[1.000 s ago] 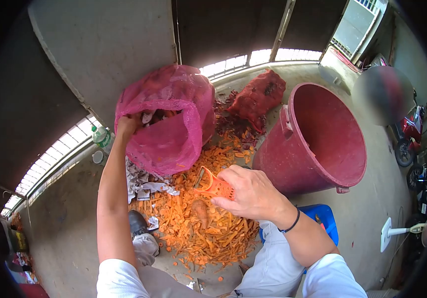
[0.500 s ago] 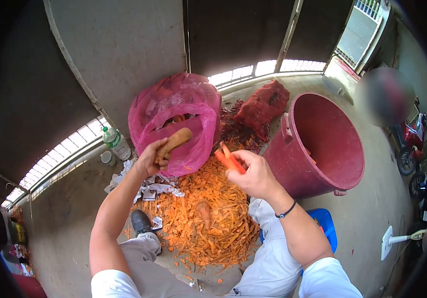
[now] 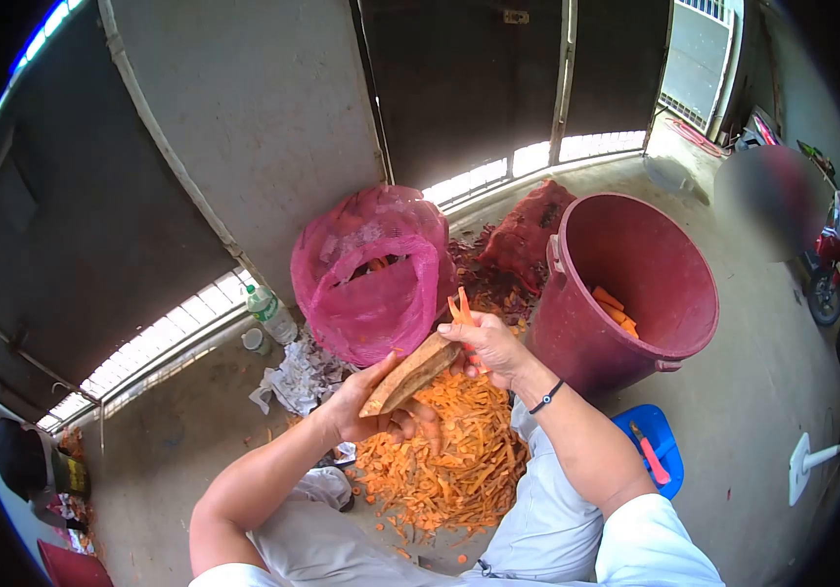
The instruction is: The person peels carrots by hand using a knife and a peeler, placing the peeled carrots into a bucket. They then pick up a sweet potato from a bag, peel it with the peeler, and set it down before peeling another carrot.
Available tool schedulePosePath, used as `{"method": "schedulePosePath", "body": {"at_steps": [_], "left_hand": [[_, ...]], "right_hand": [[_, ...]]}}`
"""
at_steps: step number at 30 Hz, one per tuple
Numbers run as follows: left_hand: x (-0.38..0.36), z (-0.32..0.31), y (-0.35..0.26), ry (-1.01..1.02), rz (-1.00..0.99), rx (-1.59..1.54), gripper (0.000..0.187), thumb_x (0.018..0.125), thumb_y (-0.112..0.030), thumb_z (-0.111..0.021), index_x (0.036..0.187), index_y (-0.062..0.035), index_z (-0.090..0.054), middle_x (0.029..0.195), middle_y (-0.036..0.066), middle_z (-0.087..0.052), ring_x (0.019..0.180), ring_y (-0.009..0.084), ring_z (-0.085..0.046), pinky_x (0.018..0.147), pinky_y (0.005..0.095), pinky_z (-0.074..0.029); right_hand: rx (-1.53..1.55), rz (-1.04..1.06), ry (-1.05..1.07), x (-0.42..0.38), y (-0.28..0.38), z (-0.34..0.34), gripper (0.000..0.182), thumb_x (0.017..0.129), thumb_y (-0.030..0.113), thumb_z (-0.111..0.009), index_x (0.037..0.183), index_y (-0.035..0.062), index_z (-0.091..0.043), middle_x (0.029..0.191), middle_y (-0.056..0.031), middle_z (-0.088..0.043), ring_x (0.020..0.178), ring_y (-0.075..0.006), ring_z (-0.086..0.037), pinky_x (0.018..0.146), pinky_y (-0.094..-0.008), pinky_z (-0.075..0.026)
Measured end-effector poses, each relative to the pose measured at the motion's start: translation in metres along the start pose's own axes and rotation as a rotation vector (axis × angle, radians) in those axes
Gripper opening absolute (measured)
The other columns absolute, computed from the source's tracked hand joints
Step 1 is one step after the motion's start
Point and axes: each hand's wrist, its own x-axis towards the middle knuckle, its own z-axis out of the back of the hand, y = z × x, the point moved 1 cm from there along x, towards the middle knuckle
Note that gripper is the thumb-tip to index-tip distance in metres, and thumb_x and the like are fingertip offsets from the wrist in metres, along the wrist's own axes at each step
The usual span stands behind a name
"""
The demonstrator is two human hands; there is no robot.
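Note:
My left hand is closed around the lower end of a large, brownish unpeeled carrot, held at a slant over the peel heap. An orange-red peeler with a forked head is in my right hand, whose fingers are wrapped round its handle. That hand is at the carrot's upper end; whether the blade touches the skin cannot be made out. Below both hands lies a heap of orange carrot peelings between my legs.
A pink mesh sack stands ahead, with a red mesh sack behind it. The big maroon bin at right holds several peeled carrots. A red-handled knife lies on a blue stool. A bottle stands left.
My hands have come together: the carrot has moved down and right, toward my body, and the peeler hand has come to its upper end. The view has shifted, showing carrots in the bin.

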Motion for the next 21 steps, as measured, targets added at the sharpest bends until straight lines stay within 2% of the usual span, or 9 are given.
{"method": "schedulePosePath", "body": {"at_steps": [3,7,9,11,12,16,17,18,21], "left_hand": [[-0.009,-0.003,0.010,-0.076,-0.097,-0.165,0.061,0.106,-0.060,-0.039,0.137,-0.0105,-0.058,0.107,0.020,-0.070,0.077,0.0273,-0.067,0.063,0.0352,-0.047],[-0.021,0.009,0.031,-0.082,-0.210,-0.290,0.055,0.106,-0.054,-0.044,0.137,-0.0105,-0.058,0.094,0.012,-0.065,0.069,0.0213,-0.056,0.059,0.0339,-0.043],[-0.027,0.013,0.036,0.045,-0.301,-0.396,0.052,0.106,-0.049,-0.047,0.137,-0.0083,-0.057,0.098,0.012,-0.067,0.076,0.0234,-0.062,0.066,0.0365,-0.050],[-0.036,0.004,0.030,-0.207,-0.498,-0.367,0.051,0.103,-0.044,-0.055,0.140,-0.0083,-0.056,0.103,0.012,-0.067,0.092,0.0253,-0.067,0.082,0.0400,-0.055],[-0.036,0.008,0.028,-0.171,-0.608,-0.353,0.054,0.096,-0.031,-0.071,0.142,-0.0086,-0.053,0.115,0.011,-0.068,0.106,0.0255,-0.067,0.098,0.0428,-0.054],[-0.037,0.017,0.020,-0.181,-0.752,-0.119,0.062,0.081,-0.008,-0.084,0.136,-0.0096,-0.054,0.131,0.012,-0.067,0.115,0.0242,-0.066,0.103,0.0444,-0.052],[-0.038,0.019,0.019,-0.187,-0.752,-0.132,0.062,0.081,-0.008,-0.084,0.136,-0.0096,-0.054,0.131,0.012,-0.067,0.115,0.0242,-0.066,0.103,0.0444,-0.052],[-0.039,0.021,0.017,-0.187,-0.768,-0.059,0.060,0.082,-0.008,-0.083,0.134,-0.0085,-0.054,0.131,0.013,-0.066,0.117,0.0250,-0.065,0.105,0.0460,-0.051],[-0.051,0.029,0.006,-0.199,-0.785,0.052,0.055,0.083,-0.009,-0.082,0.131,-0.0046,-0.055,0.133,0.016,-0.066,0.120,0.0268,-0.066,0.101,0.0465,-0.056]], "right_hand": [[0.017,-0.088,0.017,-0.010,-0.017,-0.018,0.028,0.098,0.036,-0.073,0.105,0.0103,-0.064,0.084,-0.0035,-0.071,0.059,-0.0133,-0.069,0.039,-0.0206,-0.042],[0.142,-0.115,0.015,-0.018,-0.015,-0.037,0.040,0.096,0.046,-0.074,0.110,0.0106,-0.060,0.082,-0.0035,-0.069,0.055,-0.0108,-0.064,0.041,-0.0205,-0.042],[-0.025,-0.011,-0.120,-0.017,-0.014,-0.027,0.044,0.094,0.046,-0.076,0.110,0.0102,-0.058,0.080,-0.0022,-0.065,0.055,-0.0092,-0.063,0.042,-0.0198,-0.042],[-0.050,-0.036,-0.080,-0.014,-0.014,-0.015,0.038,0.096,0.042,-0.075,0.112,0.0124,-0.058,0.082,-0.0019,-0.066,0.058,-0.0103,-0.066,0.045,-0.0212,-0.046],[-0.046,-0.030,-0.051,-0.014,-0.013,-0.016,0.037,0.096,0.039,-0.076,0.112,0.0119,-0.057,0.084,-0.0029,-0.066,0.059,-0.0107,-0.066,0.046,-0.0211,-0.046],[-0.033,0.032,0.075,-0.013,-0.040,-0.041,0.037,0.089,0.028,-0.084,0.106,0.0093,-0.057,0.089,-0.0031,-0.065,0.069,-0.0108,-0.065,0.056,-0.0233,-0.049],[-0.040,0.097,0.153,-0.011,-0.047,-0.049,0.039,0.086,0.026,-0.088,0.102,0.0085,-0.057,0.091,-0.0027,-0.064,0.072,-0.0110,-0.065,0.062,-0.0244,-0.052],[0.062,-0.065,0.166,-0.023,-0.032,-0.066,0.040,0.082,0.017,-0.090,0.102,0.0078,-0.057,0.094,-0.0025,-0.066,0.080,-0.0110,-0.065,0.074,-0.0273,-0.052],[-0.106,0.100,0.075,-0.012,-0.041,-0.061,0.042,0.080,0.014,-0.091,0.101,0.0074,-0.056,0.094,-0.0031,-0.066,0.084,-0.0101,-0.064,0.076,-0.0272,-0.052]]}}
